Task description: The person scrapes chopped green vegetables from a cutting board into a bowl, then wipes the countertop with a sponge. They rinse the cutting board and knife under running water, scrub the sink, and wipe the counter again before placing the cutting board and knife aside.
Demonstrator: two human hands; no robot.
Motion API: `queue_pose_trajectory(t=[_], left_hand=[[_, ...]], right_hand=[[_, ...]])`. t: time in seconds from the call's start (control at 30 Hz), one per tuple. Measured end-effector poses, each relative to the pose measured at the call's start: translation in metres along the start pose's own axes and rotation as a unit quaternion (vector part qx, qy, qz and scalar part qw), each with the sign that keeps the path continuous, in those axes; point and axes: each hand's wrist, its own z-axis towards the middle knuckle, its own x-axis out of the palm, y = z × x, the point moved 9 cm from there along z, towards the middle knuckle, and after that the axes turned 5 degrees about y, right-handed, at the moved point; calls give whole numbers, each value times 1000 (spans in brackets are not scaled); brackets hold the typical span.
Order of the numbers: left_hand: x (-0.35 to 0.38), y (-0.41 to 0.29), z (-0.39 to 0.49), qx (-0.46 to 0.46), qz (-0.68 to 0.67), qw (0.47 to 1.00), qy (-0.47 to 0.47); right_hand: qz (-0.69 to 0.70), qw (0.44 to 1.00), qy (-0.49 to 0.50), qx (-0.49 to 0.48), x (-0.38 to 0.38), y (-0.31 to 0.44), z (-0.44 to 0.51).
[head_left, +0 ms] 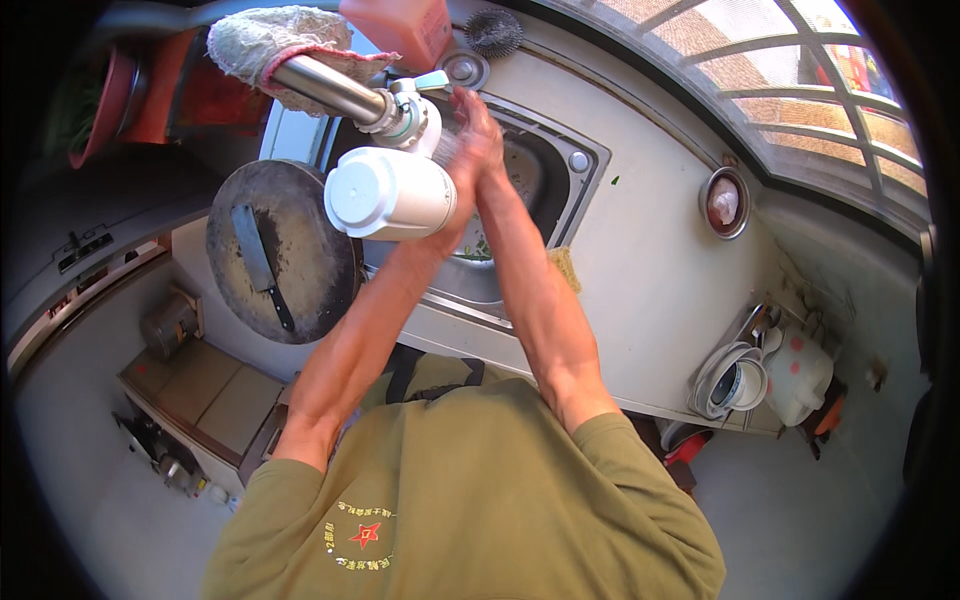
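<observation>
Over the stainless steel sink, my left hand and my right hand are pressed together, blurred. Fine water spray shows beside them, under the white tap-mounted water filter on the steel faucet. The filter hides part of my left hand and wrist. My right hand's fingers are extended, with no object visible in them. A lever sits on the faucet fitting, close to the fingertips. Green scraps lie in the basin.
Left of the sink, a cleaver lies on a round chopping board. A cloth drapes the faucet. Behind stand a pink jug, a sink strainer and a scouring brush. Stacked bowls and a metal bowl are at right.
</observation>
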Motion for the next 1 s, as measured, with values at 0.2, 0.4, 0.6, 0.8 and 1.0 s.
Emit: queue_pose_trajectory(t=[0.2,0.4,0.6,0.8,1.0], left_hand=[[-23,5,42,-50,-9,996,73],[-41,10,52,-108,72,991,35],[-56,-2,44,-129,54,988,68],[-43,2,64,-93,81,987,105],[-39,1,64,-70,135,981,120]], right_hand=[[-82,988,35,-130,28,-4,-35],[-298,941,-158,-27,-59,9,-12],[-496,848,-186,-5,-43,48,73],[-265,960,-81,-38,-66,-44,51],[-141,988,8,56,-53,-73,5]])
